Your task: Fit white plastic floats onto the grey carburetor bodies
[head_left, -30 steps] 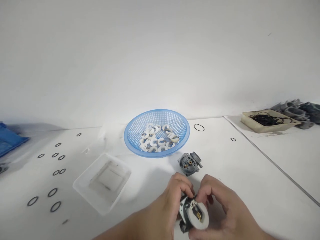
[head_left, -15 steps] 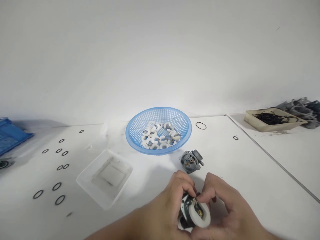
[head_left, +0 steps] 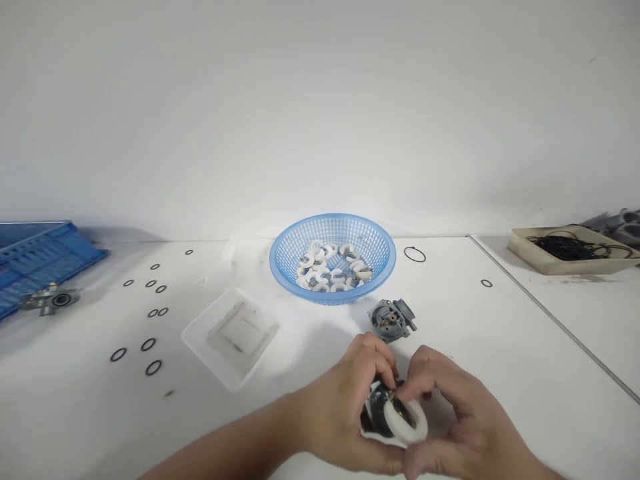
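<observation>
My left hand (head_left: 345,407) is wrapped round a dark carburetor (head_left: 380,408) near the front of the table. A white C-shaped carburetor float (head_left: 411,427) sits against its face, tilted. My right hand (head_left: 457,413) is closed on the float, with the forefinger by its hinge end and the thumb at its lower edge. Both thumbs nearly meet under the float. Fingers hide part of the carburetor, and the hinge itself is too blurred to make out. Just beyond my hands lies a grey carburetor body (head_left: 391,321), its open side with brass parts facing up.
A blue basket (head_left: 280,272) holds several white floats. Left of it are a clear plastic tray (head_left: 210,353), scattered black rubber rings (head_left: 154,367), a carburetor (head_left: 49,299) and a blue crate (head_left: 55,257). At right, a cream tray (head_left: 553,267) holds thin black rings.
The whole view has shifted, so the table's things appear farther right and more of the blue crate shows. The float has turned a little in my hands; both hands keep their hold.
</observation>
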`<state>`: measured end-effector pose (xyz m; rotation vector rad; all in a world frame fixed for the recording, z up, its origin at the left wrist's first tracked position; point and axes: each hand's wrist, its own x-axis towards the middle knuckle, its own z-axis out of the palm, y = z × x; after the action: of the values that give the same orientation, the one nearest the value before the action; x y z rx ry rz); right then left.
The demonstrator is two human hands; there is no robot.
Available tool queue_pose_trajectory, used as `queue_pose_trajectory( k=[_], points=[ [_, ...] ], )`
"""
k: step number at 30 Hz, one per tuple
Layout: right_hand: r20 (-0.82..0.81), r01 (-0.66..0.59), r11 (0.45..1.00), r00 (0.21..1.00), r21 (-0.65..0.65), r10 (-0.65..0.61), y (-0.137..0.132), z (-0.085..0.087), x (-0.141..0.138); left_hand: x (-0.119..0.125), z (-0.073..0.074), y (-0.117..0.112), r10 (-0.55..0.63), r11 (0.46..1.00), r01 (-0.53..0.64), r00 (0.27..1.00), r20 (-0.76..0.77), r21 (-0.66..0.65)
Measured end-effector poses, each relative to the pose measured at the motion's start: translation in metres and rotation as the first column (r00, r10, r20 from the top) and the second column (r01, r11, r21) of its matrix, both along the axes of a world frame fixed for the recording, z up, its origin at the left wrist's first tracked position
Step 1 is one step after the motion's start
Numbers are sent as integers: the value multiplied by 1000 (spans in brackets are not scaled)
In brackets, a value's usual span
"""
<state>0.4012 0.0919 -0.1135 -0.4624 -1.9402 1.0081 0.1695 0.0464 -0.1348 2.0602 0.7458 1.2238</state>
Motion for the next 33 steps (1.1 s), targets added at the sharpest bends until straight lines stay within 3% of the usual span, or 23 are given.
queue_pose_trajectory(
  k=[4,8,15,17,19,22,28,33],
  points=[
    [46,-44,992,998,-119,50,-1,2,3,2,2,-1,33,999,-33,999,4,2],
    [104,-10,966,994,-259,38,-4,-4,6,2,3,-3,65,998,-65,998,-10,0],
    [81,-69,944,992,-322,100,4,-8,10,-1,-1,-3,113,994,-113,990,-88,9],
    [48,-107,894,989,-436,142,6,-9,11,-4,0,-2,128,992,-124,985,-115,36],
    [-23,-187,805,977,-563,211,6,-12,11,-8,2,-1,131,990,-124,982,-137,61],
    [-100,-311,732,943,-606,317,8,-16,12,-16,8,-1,140,988,-128,978,-153,88],
    [-16,-328,824,932,-462,362,17,-15,9,-25,20,-10,190,977,-168,965,-179,134],
    [59,-269,855,943,-444,328,22,-10,-2,-32,34,-23,311,915,-213,914,-261,344]
  ],
)
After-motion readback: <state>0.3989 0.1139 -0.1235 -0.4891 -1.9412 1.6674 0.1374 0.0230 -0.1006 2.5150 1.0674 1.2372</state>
